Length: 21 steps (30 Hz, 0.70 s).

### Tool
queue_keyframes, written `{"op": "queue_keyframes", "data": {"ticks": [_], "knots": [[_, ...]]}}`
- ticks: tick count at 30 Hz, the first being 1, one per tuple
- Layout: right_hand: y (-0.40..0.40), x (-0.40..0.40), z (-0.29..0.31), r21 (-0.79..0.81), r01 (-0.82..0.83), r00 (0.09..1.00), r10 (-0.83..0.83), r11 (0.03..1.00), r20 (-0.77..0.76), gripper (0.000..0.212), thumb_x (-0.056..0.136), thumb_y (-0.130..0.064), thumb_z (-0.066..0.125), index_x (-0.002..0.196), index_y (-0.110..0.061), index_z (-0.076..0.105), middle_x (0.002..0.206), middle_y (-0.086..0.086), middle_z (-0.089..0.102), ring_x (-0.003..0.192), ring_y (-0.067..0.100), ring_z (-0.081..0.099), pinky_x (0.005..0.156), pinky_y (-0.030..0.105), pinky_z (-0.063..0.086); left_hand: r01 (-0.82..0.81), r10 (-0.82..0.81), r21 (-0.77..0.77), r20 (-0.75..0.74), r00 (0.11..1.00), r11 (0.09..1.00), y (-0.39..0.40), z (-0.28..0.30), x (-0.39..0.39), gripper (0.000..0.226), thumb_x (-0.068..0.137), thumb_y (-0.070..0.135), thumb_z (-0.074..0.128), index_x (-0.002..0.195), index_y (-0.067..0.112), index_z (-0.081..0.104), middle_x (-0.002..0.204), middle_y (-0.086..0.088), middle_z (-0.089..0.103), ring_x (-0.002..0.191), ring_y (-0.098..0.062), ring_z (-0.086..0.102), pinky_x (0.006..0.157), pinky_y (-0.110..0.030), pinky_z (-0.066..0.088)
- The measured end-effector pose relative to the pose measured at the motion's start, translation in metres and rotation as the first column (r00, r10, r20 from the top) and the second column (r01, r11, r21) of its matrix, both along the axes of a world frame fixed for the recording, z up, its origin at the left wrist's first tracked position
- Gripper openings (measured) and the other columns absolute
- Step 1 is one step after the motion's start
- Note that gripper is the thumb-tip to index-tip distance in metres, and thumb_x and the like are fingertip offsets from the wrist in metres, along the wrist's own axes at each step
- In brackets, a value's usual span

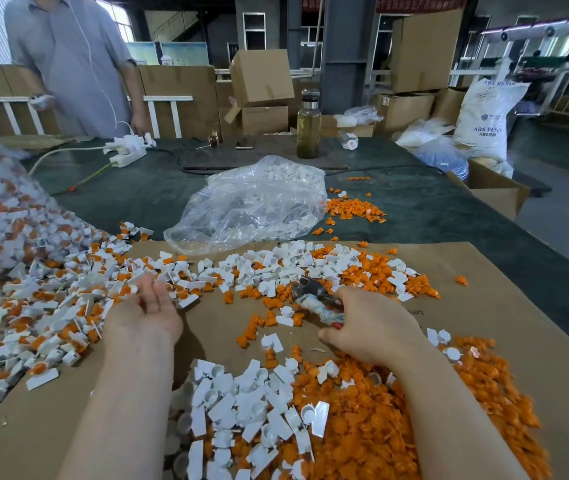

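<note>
Now gripping, in the right hand (369, 323), a small metal cutting tool with tape-wrapped handles (314, 301): fingers curled round the handles, tool head jutting up and left of the knuckles, over the brown cardboard sheet (484, 306) spread on the dark green tabletop (414, 202). Left hand (146, 308) turned palm up, fingers loosely curled, at the edge of the mixed heap of white and orange plastic pieces (51, 306). Small white plastic piece (133, 289) right at its fingertips; pinched or merely touching, cannot tell. Well apart from the tool, with scattered orange bits between. Nearer the body, between both forearms, a second pile of white and orange parts (276, 410). Beyond, a crumpled clear plastic bag (252, 209).
</note>
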State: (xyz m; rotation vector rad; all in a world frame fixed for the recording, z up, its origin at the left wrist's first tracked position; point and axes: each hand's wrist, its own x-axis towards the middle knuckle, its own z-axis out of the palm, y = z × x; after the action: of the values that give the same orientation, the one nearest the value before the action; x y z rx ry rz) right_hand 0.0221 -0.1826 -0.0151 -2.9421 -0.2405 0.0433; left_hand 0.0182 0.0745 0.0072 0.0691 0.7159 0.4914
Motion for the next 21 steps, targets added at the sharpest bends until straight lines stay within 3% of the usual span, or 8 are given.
{"op": "queue_keyframes", "data": {"ticks": [5,7,10,12,16,21], "knots": [[0.0,0.001,-0.002,-0.017,0.015,1.0,-0.015,1.0,0.001,0.056,0.08,-0.065,0.062,0.119,-0.027,0.048,0.093,-0.011,0.05,0.087,0.013,0.052,0.074,0.033,0.053,-0.053,0.054,-0.046,0.026,0.998,0.998,0.002,0.0,0.001,0.036,0.106,0.018,0.039,0.137,0.003,0.051,0.093,-0.011,0.071,0.062,-0.011,0.071,0.07,-0.022,0.061],[0.001,0.001,-0.002,-0.021,0.018,1.0,-0.018,1.0,0.004,0.056,0.08,-0.065,0.062,0.117,-0.026,0.049,0.092,-0.011,0.05,0.087,0.013,0.053,0.075,0.034,0.053,-0.068,0.071,-0.069,0.039,0.997,0.995,0.002,0.0,0.0,0.037,0.106,0.019,0.041,0.137,0.003,0.052,0.094,-0.012,0.071,0.068,-0.013,0.071,0.07,-0.024,0.061],[0.001,0.001,-0.002,-0.035,0.023,1.0,-0.023,0.999,-0.004,0.054,0.08,-0.065,0.062,0.115,-0.026,0.048,0.091,-0.011,0.051,0.086,0.013,0.054,0.073,0.033,0.053,-0.096,0.101,-0.097,0.056,0.993,0.991,0.007,0.0,0.0,0.04,0.107,0.024,0.04,0.141,0.007,0.05,0.113,-0.014,0.071,0.087,-0.017,0.074,0.054,-0.027,0.058],[0.001,0.001,-0.002,-0.043,0.02,1.0,-0.02,0.999,-0.007,0.055,0.08,-0.065,0.062,0.116,-0.026,0.048,0.091,-0.011,0.051,0.085,0.013,0.054,0.073,0.033,0.053,-0.086,0.095,-0.115,0.076,0.993,0.99,0.01,0.001,0.0,0.042,0.106,0.029,0.041,0.142,0.008,0.049,0.12,-0.017,0.069,0.095,-0.022,0.074,0.052,-0.029,0.058],[0.002,0.0,-0.001,-0.049,0.013,1.0,-0.012,0.999,0.007,0.058,0.08,-0.064,0.062,0.121,-0.025,0.048,0.097,-0.009,0.056,0.088,0.014,0.055,0.074,0.033,0.051,0.019,-0.001,-0.148,0.119,0.993,0.989,0.003,0.005,-0.003,0.038,0.1,0.034,0.055,0.121,0.003,0.05,0.094,-0.026,0.07,0.072,-0.033,0.074,0.055,-0.032,0.061],[0.003,0.0,-0.001,-0.064,0.009,1.0,-0.008,0.998,0.019,0.058,0.081,-0.062,0.062,0.12,-0.023,0.047,0.1,-0.007,0.054,0.089,0.015,0.053,0.079,0.036,0.043,0.278,-0.28,0.036,0.079,0.957,0.96,-0.018,0.016,-0.007,0.021,0.1,0.024,0.056,0.106,0.004,0.059,0.076,-0.013,0.075,0.063,-0.019,0.075,0.05,-0.024,0.057]]}}
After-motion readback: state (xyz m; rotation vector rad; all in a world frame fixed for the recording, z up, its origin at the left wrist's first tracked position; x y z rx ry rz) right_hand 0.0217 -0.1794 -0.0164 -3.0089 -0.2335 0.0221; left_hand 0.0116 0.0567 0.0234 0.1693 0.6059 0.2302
